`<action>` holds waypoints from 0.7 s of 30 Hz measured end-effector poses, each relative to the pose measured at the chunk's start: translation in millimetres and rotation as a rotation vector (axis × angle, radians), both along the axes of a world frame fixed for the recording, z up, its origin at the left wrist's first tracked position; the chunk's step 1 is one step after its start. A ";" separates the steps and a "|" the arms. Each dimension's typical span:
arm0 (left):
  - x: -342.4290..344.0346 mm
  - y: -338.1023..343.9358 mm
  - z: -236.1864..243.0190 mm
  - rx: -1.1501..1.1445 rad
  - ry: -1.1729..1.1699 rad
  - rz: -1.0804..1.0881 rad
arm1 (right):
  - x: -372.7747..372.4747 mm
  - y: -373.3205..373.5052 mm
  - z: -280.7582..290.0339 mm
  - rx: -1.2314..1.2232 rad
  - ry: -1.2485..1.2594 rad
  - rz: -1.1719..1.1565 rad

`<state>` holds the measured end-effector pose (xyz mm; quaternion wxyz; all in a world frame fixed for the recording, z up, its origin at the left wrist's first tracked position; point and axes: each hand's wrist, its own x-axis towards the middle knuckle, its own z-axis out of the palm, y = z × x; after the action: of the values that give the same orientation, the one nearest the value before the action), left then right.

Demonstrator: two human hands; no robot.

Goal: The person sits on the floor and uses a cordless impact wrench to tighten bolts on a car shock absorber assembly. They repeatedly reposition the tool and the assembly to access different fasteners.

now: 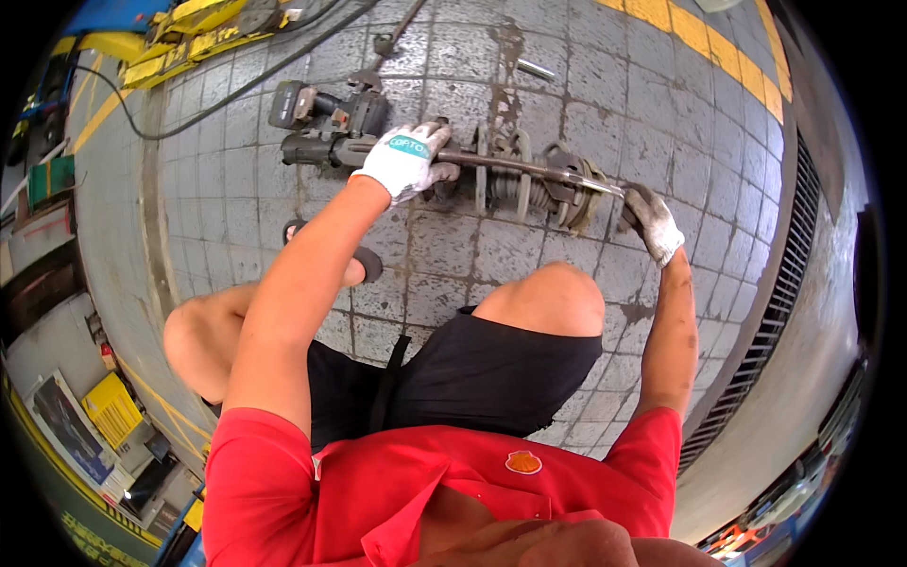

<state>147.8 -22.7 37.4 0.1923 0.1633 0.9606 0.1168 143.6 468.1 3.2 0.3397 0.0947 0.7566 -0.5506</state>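
A shock absorber strut with a coil spring (511, 180) lies across the floor in front of me. Along its top side runs a long dark metal rod (501, 164) with a shiny end. My left hand (404, 163), in a white glove, is closed round the rod near the strut's left part; the strut's thick tube end (307, 148) sticks out past it. At the opposite end, my right hand (652, 221), in a soiled glove, has its fingers closed at the rod's shiny tip. Just beyond my left hand lies a cordless impact wrench (359, 113) with its battery.
A shiny metal tube (536, 70) lies on the grey tiles farther off. Another long bar tool (384, 43) and a black hose (227, 102) lie at the far left, near a yellow lift arm (184, 47). A drain grate (770, 321) runs along the right.
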 end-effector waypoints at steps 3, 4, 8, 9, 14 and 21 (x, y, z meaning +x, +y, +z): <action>-9.8 1.4 13.1 0.000 -0.066 -0.029 | -4.7 6.0 -15.9 0.164 -0.008 0.056; -10.5 0.3 16.6 -0.012 -0.106 -0.015 | -6.2 2.1 -20.4 0.179 -0.040 0.048; -7.3 2.4 19.9 -0.055 -0.146 -0.017 | -11.3 -4.3 -22.5 0.208 -0.109 -0.011; -5.5 2.4 20.8 -0.053 -0.144 -0.008 | -15.9 -11.6 -5.6 0.243 -0.096 -0.005; -5.6 3.9 16.1 -0.008 -0.135 0.027 | -49.7 -41.4 38.1 0.604 0.447 0.133; -8.2 0.8 16.9 0.056 -0.227 0.026 | -122.8 -278.1 96.0 0.367 0.593 0.621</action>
<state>139.6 -21.9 54.2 0.2936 0.1416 0.9311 0.1638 20.8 190.0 99.3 0.2352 -0.2392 0.8985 -0.2830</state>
